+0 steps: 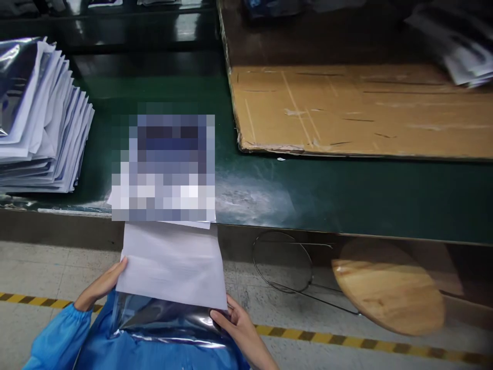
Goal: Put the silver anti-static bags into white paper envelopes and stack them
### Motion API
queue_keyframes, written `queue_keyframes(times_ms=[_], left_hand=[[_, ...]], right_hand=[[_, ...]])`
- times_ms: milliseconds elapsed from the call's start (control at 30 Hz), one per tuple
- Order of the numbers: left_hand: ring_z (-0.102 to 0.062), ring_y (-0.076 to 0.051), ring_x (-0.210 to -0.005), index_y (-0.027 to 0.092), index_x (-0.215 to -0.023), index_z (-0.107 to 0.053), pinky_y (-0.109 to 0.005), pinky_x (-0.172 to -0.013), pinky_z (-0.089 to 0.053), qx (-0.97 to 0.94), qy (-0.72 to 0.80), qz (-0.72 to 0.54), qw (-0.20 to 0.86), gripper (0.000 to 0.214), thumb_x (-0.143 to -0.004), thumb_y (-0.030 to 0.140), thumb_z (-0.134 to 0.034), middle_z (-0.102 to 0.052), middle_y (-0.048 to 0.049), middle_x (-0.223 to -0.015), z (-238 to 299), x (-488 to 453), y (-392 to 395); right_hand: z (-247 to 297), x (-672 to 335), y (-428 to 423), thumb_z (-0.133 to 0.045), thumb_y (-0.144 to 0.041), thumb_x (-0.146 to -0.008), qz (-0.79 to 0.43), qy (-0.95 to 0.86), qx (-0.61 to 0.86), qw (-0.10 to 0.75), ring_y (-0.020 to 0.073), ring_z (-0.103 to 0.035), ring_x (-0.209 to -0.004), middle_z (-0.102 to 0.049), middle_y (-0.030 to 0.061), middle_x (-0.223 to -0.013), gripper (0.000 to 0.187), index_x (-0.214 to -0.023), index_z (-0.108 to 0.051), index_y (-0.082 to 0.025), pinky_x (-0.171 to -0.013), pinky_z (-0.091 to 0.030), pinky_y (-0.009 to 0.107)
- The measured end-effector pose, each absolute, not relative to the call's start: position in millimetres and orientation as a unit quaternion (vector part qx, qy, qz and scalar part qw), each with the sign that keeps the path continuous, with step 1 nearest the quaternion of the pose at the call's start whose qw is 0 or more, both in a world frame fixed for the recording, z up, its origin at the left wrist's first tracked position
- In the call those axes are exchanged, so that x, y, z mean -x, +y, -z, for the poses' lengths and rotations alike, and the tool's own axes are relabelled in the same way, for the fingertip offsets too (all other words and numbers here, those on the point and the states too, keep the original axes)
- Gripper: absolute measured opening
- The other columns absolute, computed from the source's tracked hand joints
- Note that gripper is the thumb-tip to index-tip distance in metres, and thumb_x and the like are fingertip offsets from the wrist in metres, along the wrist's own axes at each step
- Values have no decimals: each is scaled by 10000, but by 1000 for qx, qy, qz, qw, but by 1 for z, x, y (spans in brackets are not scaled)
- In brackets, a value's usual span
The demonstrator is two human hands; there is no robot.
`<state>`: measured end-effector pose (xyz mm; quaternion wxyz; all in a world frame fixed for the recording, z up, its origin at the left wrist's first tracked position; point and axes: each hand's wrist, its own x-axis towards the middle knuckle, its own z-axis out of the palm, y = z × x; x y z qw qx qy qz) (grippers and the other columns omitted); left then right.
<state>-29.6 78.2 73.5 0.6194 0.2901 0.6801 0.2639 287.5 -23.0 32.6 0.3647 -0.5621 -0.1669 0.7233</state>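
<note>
A glossy dark plastic bag (165, 316), with a white sheet (171, 264) over its upper part, lies between my hands against the blue clothing. My left hand (103, 281) pinches the left edge of the white sheet. My right hand (241, 321) is closed on the bag's right side, thumb on the shiny film and fingers behind. Beyond the sheet, more white paper (208, 224) rests at the table edge, mostly hidden under a pixelated patch. Whether the bag holds anything cannot be made out.
A tall stack of white, partly shiny packets (46, 118) stands left on the green table (262, 195). A cardboard sheet (346, 113) covers the right back, with blurred packets (462, 46) on it. Below are a round wooden stool seat (389, 285) and a metal ring (283, 262).
</note>
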Motion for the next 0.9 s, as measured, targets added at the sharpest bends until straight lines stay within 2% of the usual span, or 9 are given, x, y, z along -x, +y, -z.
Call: queue_keyframes(times_ms=[133,267,367,467,533,667,767,900], left_hand=[[-661,-230,-775,157,-961,-676,-306,-720,-508,-317,654,-300,618,520,-580,496,-781,-730,-77,-852,-59,13,103],[-553,-139,-598,153,-703,-629,-215,-571,-423,-317,684,-359,549,415,-585,530,-756,-628,1,-632,-46,-2,114],[-486,-117,-572,166,-679,-603,-205,-547,-380,-307,707,-397,498,411,-642,566,-690,-555,38,-591,-48,-11,108],[-491,-125,-633,175,-731,-616,-205,-587,-383,-291,728,-423,454,389,-705,563,-634,-558,37,-650,-53,-17,97],[-504,-131,-666,176,-734,-628,-201,-607,-387,-278,738,-428,441,382,-691,555,-655,-576,37,-671,-57,-17,89],[-558,-156,-669,150,-744,-675,-219,-608,-421,-239,748,-404,470,423,-629,555,-715,-650,9,-672,-60,-11,73],[-579,-149,-590,135,-796,-685,-225,-543,-433,-190,755,-388,493,462,-667,580,-679,-685,-2,-645,-61,-7,66],[-663,-189,-603,141,-885,-685,-269,-565,-508,-117,743,-370,545,424,-735,535,-637,-728,-26,-669,-57,-8,71]], right_hand=[[-28,-291,-24,-783,-378,-676,-724,-181,557,364,250,-659,-945,-733,79,-1003,514,-1130,-607,-214,-887,-453,397],[-25,-293,-25,-784,-396,-668,-706,-190,577,363,268,-640,-1008,-729,85,-1013,486,-1088,-628,-209,-952,-415,435],[-25,-290,-28,-808,-406,-627,-702,-169,589,364,273,-659,-968,-740,88,-965,482,-1035,-646,-207,-930,-438,438],[-26,-284,-37,-840,-430,-557,-675,-133,617,383,269,-683,-870,-751,86,-889,493,-957,-662,-202,-853,-486,412],[-25,-281,-45,-847,-437,-540,-660,-111,631,392,259,-688,-836,-754,78,-847,490,-930,-661,-205,-815,-500,384],[-25,-279,-50,-836,-421,-571,-675,-108,618,387,229,-688,-748,-752,56,-793,446,-918,-647,-212,-716,-512,329],[-26,-281,-45,-824,-416,-593,-685,-127,607,383,210,-668,-663,-744,41,-746,401,-888,-645,-212,-640,-503,309],[-25,-282,-40,-811,-426,-617,-696,-144,594,377,207,-666,-706,-743,40,-769,385,-887,-641,-211,-699,-494,308]])
